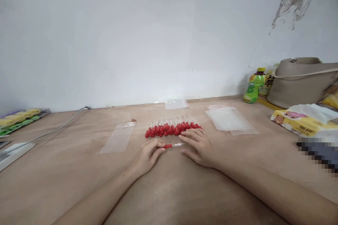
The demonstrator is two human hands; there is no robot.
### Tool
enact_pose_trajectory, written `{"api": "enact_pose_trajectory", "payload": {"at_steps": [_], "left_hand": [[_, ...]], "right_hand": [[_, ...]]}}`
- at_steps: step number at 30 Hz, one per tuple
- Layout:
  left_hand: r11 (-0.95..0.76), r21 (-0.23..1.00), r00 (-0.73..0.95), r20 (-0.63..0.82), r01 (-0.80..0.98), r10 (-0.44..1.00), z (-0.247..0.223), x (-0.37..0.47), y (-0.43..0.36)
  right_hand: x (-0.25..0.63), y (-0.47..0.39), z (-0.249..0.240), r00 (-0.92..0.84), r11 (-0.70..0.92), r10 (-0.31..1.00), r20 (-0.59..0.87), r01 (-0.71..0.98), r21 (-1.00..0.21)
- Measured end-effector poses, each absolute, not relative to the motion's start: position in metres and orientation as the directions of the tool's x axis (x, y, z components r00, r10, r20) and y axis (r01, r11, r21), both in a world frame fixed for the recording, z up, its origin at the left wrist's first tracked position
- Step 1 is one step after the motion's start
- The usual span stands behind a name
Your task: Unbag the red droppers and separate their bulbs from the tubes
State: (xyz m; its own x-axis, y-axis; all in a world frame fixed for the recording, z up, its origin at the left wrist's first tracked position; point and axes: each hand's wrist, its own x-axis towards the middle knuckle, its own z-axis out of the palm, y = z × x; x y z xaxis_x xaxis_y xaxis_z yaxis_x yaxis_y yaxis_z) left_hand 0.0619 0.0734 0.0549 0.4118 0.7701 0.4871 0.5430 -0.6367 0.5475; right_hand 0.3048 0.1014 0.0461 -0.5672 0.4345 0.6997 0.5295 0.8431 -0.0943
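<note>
My left hand [150, 154] pinches the red rubber bulb of a glass dropper [168, 146] between thumb and fingertips. The dropper's clear tube points right, toward my right hand [199, 147]. That hand is open, its thumb apart from the stretched fingers, and the tube's tip lies near the gap between them. Just beyond both hands, a row of red-bulbed droppers [169, 129] lies on the table, bulbs toward me and clear tubes toward the wall. My right fingers partly cover the row's right end.
A clear plastic bag [118, 137] lies left of the row, a stack of clear bags [228, 119] to the right, another bag [176, 104] by the wall. Farther right are a green bottle [254, 86], a beige handbag [295, 82] and a yellow tissue pack [298, 123]. A grey cable [70, 121] crosses the left.
</note>
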Motion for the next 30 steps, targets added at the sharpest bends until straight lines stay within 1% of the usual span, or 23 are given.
{"api": "enact_pose_trajectory", "payload": {"at_steps": [7,12,15,18,21,25,30], "left_hand": [[-0.693,0.438,0.449,0.541,0.572,0.712,0.057,0.066,0.071],[-0.728,0.292,0.521,0.542,0.620,0.660,0.054,0.075,0.072],[-0.754,0.240,0.536,0.575,0.612,0.618,0.047,0.081,0.077],[-0.758,0.200,0.524,0.613,0.621,0.591,0.042,0.083,0.080],[-0.767,0.155,0.528,0.640,0.622,0.558,0.042,0.083,0.080],[-0.777,0.137,0.546,0.637,0.615,0.544,0.045,0.085,0.078],[-0.781,0.162,0.568,0.601,0.603,0.563,0.048,0.087,0.078]], "right_hand": [[0.289,0.105,0.044,-0.606,0.868,0.425,0.673,0.484,-0.112],[0.290,0.104,0.043,-0.611,0.876,0.421,0.670,0.466,-0.126],[0.290,0.104,0.043,-0.623,0.881,0.420,0.659,0.454,-0.132],[0.288,0.104,0.041,-0.637,0.890,0.422,0.646,0.426,-0.161],[0.286,0.106,0.040,-0.659,0.910,0.406,0.633,0.357,-0.212],[0.283,0.107,0.039,-0.676,0.913,0.409,0.613,0.294,-0.284],[0.282,0.105,0.040,-0.682,0.915,0.403,0.610,0.277,-0.294]]}}
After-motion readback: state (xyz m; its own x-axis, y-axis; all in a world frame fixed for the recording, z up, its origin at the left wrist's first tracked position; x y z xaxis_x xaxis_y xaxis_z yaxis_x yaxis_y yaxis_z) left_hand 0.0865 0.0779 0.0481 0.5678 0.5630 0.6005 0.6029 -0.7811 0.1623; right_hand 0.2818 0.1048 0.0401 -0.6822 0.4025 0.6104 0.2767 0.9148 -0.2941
